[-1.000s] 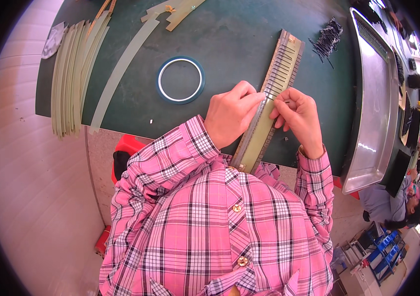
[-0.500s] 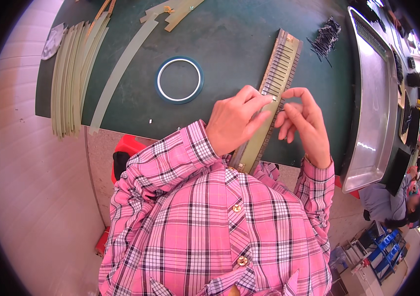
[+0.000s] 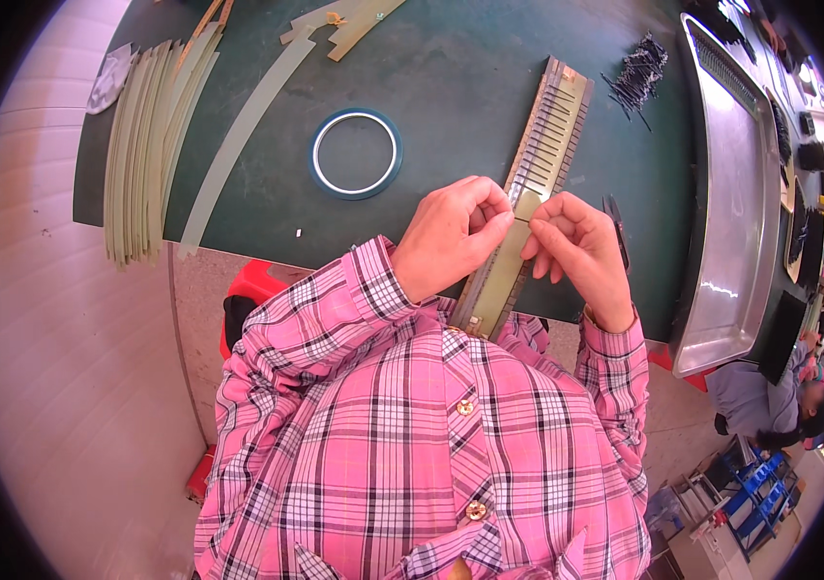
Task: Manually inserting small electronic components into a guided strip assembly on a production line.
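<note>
A long slotted fixture [image 3: 572, 101] runs obliquely from the table's edge away from me, with a pale green strip [image 3: 499, 280] lying along it. Several thin black pins [image 3: 549, 126] lie crosswise in the slots of its far half. Over the middle of the strip, my left hand [image 3: 460, 235] and my right hand [image 3: 581, 253] face each other, fingertips pinched. A single thin black pin [image 3: 520, 221] spans the gap between them, one end at each hand. A dark slender tool [image 3: 615, 230], perhaps tweezers, lies just beyond my right hand, partly hidden.
A heap of black pins [image 3: 638, 75] lies right of the fixture's far end, before a metal tray [image 3: 721, 232]. On the left are a blue-edged tape roll [image 3: 395, 155], a loose strip [image 3: 248, 135] and a strip bundle [image 3: 136, 159]. A red stool [image 3: 255, 280] stands below the table.
My right hand has moved left and slightly down, and its fingers have closed in a pinch. The two hands now meet over the strip with the pin between them. The dark tool has come into view.
</note>
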The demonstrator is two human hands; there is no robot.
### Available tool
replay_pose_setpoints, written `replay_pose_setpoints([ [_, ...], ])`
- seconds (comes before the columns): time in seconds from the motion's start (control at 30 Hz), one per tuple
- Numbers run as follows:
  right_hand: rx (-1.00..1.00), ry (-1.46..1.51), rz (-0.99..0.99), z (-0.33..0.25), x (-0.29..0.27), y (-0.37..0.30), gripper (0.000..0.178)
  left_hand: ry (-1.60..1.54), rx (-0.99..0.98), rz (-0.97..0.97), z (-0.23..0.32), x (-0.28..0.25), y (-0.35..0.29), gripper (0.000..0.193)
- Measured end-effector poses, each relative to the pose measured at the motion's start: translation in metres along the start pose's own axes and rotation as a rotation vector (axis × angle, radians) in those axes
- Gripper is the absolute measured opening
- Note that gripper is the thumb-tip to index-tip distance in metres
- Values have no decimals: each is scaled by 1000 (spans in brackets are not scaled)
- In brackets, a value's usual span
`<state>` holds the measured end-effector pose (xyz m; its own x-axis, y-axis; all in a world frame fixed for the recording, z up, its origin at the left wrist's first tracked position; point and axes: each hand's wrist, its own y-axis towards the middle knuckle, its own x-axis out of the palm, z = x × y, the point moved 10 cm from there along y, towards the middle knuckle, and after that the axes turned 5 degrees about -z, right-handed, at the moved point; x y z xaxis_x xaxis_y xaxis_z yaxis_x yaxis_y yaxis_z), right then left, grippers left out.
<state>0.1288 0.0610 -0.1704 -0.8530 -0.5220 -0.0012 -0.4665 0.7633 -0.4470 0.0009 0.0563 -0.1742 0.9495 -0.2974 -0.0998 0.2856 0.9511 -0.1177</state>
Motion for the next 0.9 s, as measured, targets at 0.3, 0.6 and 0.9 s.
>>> replay_pose_setpoints([
  [0.3,17,-159,161,-3,-15,12,9,366,197,152,16,-9,-4,14],
  [0.6,21,-196,181,4,-13,14,8,509,335,179,24,-6,-11,19],
  [0.9,21,-179,194,-3,-23,13,8,796,467,115,45,18,-8,31],
])
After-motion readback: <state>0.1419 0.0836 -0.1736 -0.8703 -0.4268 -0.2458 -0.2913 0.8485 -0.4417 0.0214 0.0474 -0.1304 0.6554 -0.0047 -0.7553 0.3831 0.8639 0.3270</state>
